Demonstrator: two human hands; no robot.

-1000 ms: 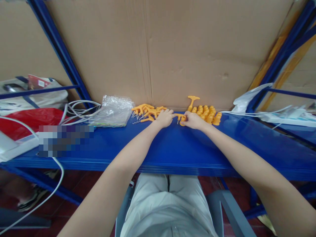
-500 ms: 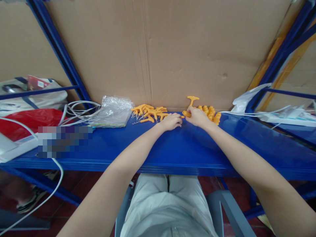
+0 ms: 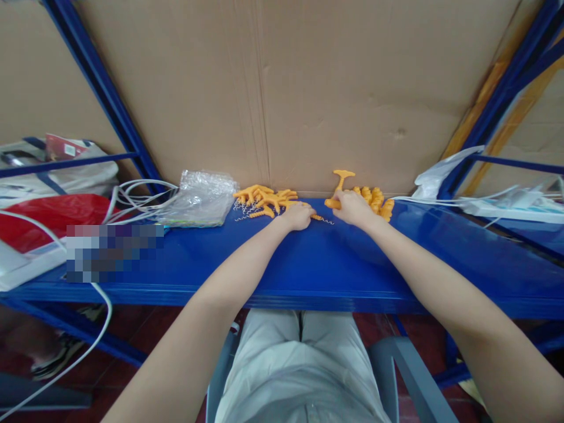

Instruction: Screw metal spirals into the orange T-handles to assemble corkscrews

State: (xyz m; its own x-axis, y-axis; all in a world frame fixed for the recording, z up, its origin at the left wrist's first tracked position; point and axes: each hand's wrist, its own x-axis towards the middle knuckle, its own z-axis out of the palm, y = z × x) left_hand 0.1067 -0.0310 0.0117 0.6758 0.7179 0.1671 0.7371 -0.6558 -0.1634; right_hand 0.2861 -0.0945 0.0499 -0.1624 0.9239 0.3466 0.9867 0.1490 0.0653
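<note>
My left hand (image 3: pixel 299 216) is closed around an orange-handled corkscrew (image 3: pixel 316 217), whose thin metal spiral points right along the table. Most of its handle is hidden under my fingers. My right hand (image 3: pixel 351 205) grips a rounded orange piece (image 3: pixel 332 204), its blunt end facing left toward the spiral and apart from it. Just beyond that hand an orange T-shaped piece (image 3: pixel 343 174) sticks up; whether the fingers touch it I cannot tell. Several orange corkscrews (image 3: pixel 264 198) lie heaped left of my left hand, spirals showing. Several knobbly orange pieces (image 3: pixel 374 198) sit right of my right hand.
A stack of clear plastic bags (image 3: pixel 200 200) lies on the blue table (image 3: pixel 308 264). White cables (image 3: pixel 145 191), a red bag (image 3: pixel 57 214) and a cloth bag (image 3: pixel 79 170) are at left. Cardboard (image 3: pixel 308 106) walls the back; white plastic (image 3: pixel 440 173) is at right.
My left hand has drawn slightly left and turned, so the corkscrew's spiral now lies in plain view pointing right. My right hand has stayed almost in place, still gripping the orange piece.
</note>
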